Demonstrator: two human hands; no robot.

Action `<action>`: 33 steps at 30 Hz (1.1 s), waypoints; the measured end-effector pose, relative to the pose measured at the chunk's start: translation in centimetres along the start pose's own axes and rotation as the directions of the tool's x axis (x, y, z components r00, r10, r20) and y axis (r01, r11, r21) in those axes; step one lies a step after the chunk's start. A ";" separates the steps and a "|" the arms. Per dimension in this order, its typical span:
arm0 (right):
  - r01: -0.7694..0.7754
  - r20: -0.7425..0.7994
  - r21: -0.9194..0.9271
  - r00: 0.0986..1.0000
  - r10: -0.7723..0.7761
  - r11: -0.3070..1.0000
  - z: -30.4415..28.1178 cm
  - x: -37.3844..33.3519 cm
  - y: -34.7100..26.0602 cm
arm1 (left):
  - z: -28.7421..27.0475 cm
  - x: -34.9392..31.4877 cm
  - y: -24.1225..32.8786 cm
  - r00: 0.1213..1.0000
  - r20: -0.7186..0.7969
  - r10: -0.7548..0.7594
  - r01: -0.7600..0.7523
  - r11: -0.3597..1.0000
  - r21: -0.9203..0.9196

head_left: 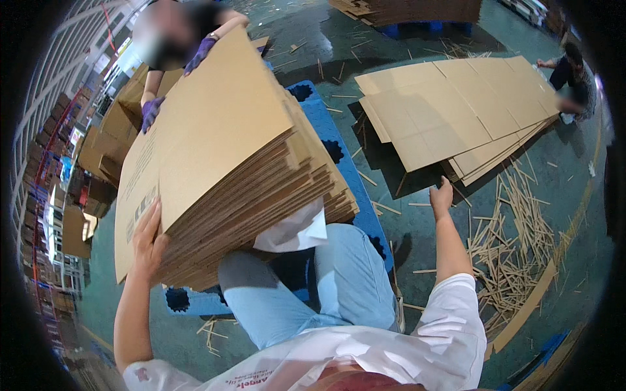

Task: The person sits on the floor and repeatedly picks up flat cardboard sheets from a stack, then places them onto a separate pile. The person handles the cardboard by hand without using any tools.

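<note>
A: What is the person's bare left hand doing?

B: Its fingers are extended and close together, laid on the top sheet of a tall, tilted stack of flat brown cardboard sheets, near its edge. The forearm rises steeply from the lower left.

A: And at the stack's far edge?

B: A co-worker's purple-gloved hands touch it. Beneath the stack shows a blue plastic pallet.

A: The bare right hand?

B: Held out right of the pallet, forearm reaching forward from a short white sleeve. Its fingers are loosely parted, just beside a low pile of wide brown cardboard sheets; I can't tell whether they touch. Thin brown cardboard strips lie farther right.
</note>
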State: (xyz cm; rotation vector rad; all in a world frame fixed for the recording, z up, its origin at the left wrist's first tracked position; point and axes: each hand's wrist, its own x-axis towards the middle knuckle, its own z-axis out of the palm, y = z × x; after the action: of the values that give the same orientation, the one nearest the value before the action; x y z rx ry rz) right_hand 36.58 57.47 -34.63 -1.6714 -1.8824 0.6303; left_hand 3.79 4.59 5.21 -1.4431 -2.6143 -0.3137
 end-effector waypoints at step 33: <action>0.809 -0.365 -0.290 0.400 -0.841 0.511 -25.3 -1.9 -17.1 | 2.7 -1.0 0.5 0.891 -0.435 0.132 -0.014 0.965 0.263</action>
State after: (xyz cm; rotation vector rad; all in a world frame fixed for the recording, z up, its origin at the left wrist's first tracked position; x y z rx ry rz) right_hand 40.97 53.32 -4.59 -0.5797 -2.0272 -0.2637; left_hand 4.71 4.66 2.46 -1.2073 -2.1330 -0.2554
